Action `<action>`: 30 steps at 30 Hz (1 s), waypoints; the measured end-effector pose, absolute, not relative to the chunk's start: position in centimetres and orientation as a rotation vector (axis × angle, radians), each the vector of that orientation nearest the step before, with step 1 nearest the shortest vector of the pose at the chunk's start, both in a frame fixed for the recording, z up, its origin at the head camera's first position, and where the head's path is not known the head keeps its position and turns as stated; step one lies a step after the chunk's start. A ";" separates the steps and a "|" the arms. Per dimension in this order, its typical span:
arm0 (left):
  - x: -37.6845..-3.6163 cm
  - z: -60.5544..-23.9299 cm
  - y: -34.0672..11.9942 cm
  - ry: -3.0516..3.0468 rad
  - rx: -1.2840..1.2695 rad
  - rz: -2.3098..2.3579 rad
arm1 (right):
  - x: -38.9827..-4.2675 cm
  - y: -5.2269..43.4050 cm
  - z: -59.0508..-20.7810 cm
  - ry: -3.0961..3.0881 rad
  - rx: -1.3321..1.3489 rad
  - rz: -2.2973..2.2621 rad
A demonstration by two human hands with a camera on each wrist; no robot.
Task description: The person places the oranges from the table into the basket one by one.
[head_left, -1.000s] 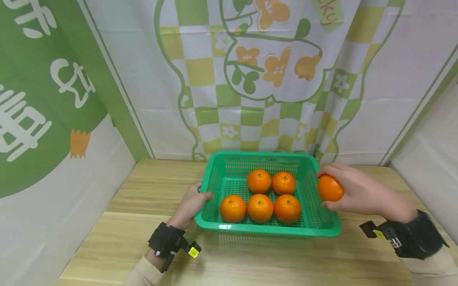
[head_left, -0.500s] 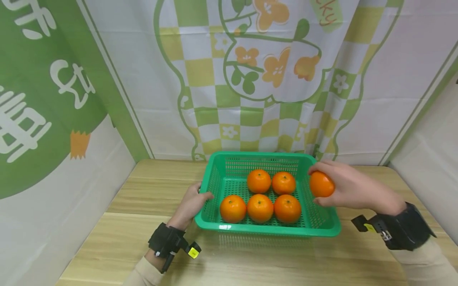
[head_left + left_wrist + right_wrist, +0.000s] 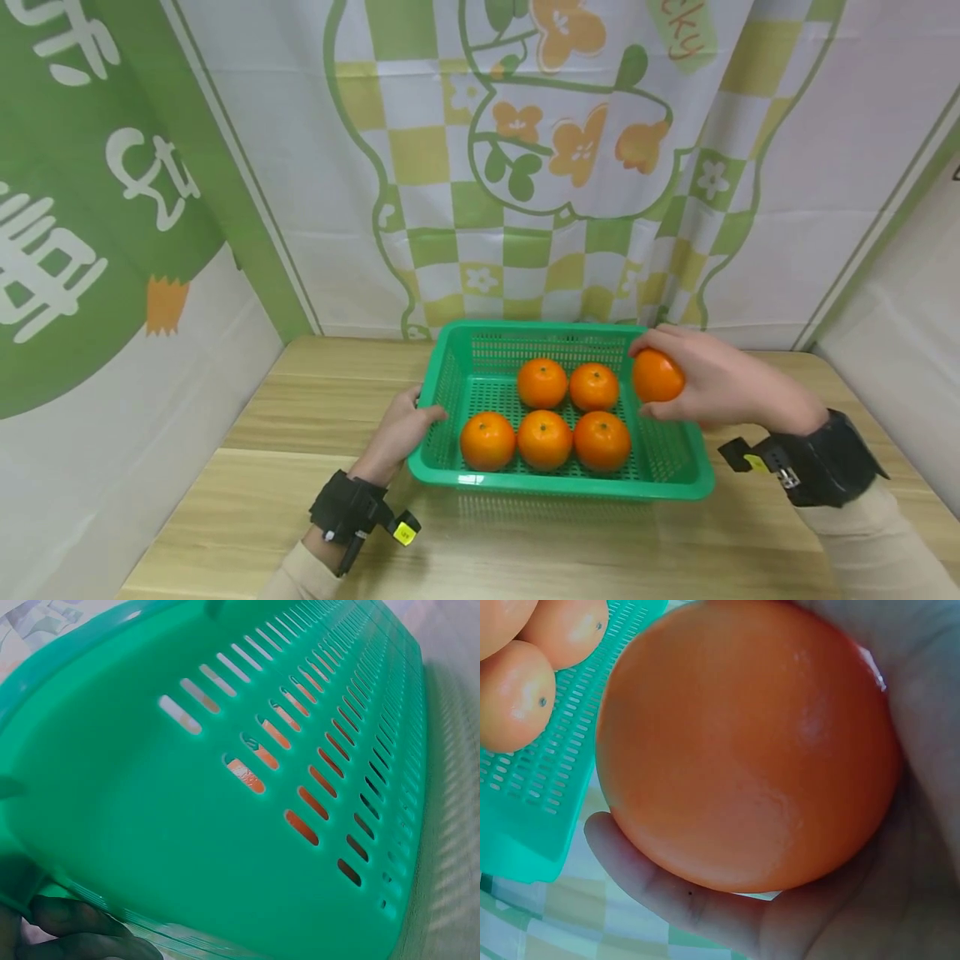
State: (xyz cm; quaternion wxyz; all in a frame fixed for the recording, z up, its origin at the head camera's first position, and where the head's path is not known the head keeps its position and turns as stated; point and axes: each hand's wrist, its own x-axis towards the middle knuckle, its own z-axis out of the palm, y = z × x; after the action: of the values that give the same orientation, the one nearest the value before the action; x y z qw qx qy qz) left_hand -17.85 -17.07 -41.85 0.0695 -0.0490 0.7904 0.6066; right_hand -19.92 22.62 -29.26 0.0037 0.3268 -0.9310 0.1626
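A green plastic basket with slotted walls stands on the table, several oranges in it: two at the back, three along the front. My left hand grips its left rim, thumb over the edge; in the left wrist view curled fingers show beside the basket's wall. Over the basket's right end, my right hand holds another orange between fingers and thumb. That orange fills most of the right wrist view, with the basket's slotted side behind it.
A wooden table lies under the basket. Behind it hangs a patterned curtain, close to the basket's back rim. White cloth walls close in the sides. Black camera straps are on both wrists.
My right hand has moved left with its orange, from beside the basket's right rim to above its right end. The left hand and the basket stay where they were.
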 end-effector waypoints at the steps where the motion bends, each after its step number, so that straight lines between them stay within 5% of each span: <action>1: -17.8 -41.9 -17.1 2.382 -0.146 1.823 | -20.0 22.5 -29.2 -2.917 1.029 0.512; 30: -17.8 -42.0 -17.1 2.374 -0.127 1.824 | -21.2 17.4 -28.2 -2.964 1.196 0.435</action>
State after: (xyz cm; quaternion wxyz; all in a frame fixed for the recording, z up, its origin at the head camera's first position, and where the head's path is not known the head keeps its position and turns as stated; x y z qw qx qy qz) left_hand -17.81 -17.11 -41.95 0.0723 -0.0422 0.7902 0.6071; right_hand -21.16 17.35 -28.17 -0.0423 0.3705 -0.9181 0.1346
